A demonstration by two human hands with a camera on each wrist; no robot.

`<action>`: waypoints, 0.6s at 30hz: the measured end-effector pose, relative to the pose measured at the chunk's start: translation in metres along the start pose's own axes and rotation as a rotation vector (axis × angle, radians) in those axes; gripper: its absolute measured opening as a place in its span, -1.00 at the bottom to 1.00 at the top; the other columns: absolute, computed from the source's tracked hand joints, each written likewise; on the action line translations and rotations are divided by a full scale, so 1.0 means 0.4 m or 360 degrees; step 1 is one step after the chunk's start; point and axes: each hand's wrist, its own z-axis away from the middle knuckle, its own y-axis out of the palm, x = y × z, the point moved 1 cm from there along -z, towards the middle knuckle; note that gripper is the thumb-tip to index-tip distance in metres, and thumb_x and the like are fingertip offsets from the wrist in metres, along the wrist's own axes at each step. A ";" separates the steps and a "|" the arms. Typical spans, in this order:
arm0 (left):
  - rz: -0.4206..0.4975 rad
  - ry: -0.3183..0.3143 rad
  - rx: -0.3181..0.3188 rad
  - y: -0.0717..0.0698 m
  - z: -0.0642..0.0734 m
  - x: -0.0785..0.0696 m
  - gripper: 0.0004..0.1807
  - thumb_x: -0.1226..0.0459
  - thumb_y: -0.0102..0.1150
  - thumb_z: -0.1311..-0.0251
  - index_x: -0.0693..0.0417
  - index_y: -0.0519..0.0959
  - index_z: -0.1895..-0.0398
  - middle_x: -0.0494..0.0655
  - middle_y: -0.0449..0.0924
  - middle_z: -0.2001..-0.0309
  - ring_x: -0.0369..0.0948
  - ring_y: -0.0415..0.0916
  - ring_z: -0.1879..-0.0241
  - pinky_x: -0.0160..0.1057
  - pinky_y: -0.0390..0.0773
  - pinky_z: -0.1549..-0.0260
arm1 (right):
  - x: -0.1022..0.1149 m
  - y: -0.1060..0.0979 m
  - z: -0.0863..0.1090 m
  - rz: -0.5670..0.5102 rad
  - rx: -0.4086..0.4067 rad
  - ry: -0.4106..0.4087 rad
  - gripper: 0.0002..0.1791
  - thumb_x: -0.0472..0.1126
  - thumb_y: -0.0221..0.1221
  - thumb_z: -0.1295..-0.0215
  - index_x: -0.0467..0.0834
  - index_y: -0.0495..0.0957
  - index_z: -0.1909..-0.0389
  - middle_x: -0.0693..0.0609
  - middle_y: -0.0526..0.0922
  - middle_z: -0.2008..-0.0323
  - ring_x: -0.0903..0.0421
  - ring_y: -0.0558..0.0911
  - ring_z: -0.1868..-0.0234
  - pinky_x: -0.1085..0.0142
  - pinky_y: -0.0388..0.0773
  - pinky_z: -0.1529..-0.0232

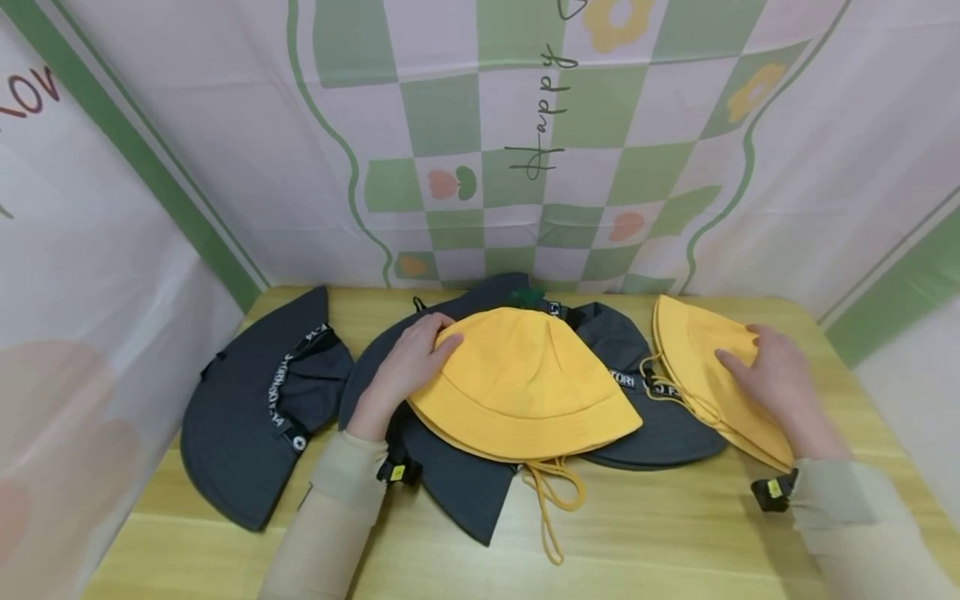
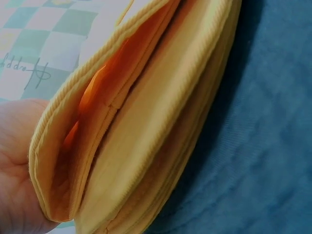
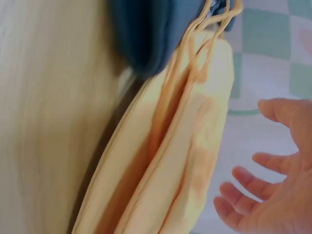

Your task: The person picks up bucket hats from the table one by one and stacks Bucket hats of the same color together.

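Note:
A folded yellow bucket hat (image 1: 525, 383) lies tilted over dark grey hats in the middle, its cords hanging toward the near side. My left hand (image 1: 415, 357) grips its upper left edge, the thumb lying on the crown. In the left wrist view, layered yellow brims (image 2: 146, 126) hide most of the fingers of the left hand (image 2: 19, 165). At the right lies another folded yellow bucket hat (image 1: 697, 358) with looped cords. Over it hovers my right hand (image 1: 776, 375); the right wrist view shows the hand's (image 3: 273, 190) fingers spread and apart from the fabric (image 3: 195, 161).
A folded dark grey hat (image 1: 232, 425) with a lettered band lies at the left of the wooden table (image 1: 637, 533). Beneath the middle yellow hat are a dark grey hat (image 1: 465, 483) and, toward the right, another dark hat (image 1: 667, 433). A patterned cloth (image 1: 517, 125) hangs behind.

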 end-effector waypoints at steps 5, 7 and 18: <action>-0.0001 -0.0005 -0.0020 0.003 0.001 -0.002 -0.54 -0.02 -0.05 -0.51 0.15 0.50 -0.16 0.10 0.58 -0.02 0.02 0.53 0.03 -0.01 0.51 -0.04 | -0.045 -0.005 0.000 0.0024 0.0031 0.0165 0.00 0.19 -0.05 -0.49 -0.66 -0.09 -0.40 -0.81 0.05 -0.21 -0.69 0.08 -0.22 -0.47 0.09 -0.20; -0.0002 -0.0003 -0.0032 0.005 -0.001 -0.001 -0.55 -0.01 -0.05 -0.51 0.15 0.50 -0.16 0.10 0.58 -0.03 0.02 0.53 0.03 -0.01 0.51 -0.04 | -0.059 -0.008 0.004 0.0070 0.0096 0.0242 0.09 0.29 -0.09 -0.47 -0.68 -0.15 -0.39 -0.85 0.00 -0.19 -0.72 0.06 -0.19 -0.48 0.09 -0.18; 0.0027 0.0017 -0.0118 0.012 -0.001 -0.012 -0.60 0.02 -0.04 -0.51 0.12 0.52 -0.12 0.06 0.59 -0.02 -0.01 0.55 0.02 -0.01 0.54 -0.04 | -0.101 0.011 0.001 0.0227 0.0290 0.0401 0.24 0.41 -0.15 -0.40 -0.80 -0.17 -0.30 -0.86 0.06 -0.13 -0.77 0.14 -0.11 -0.45 0.15 -0.19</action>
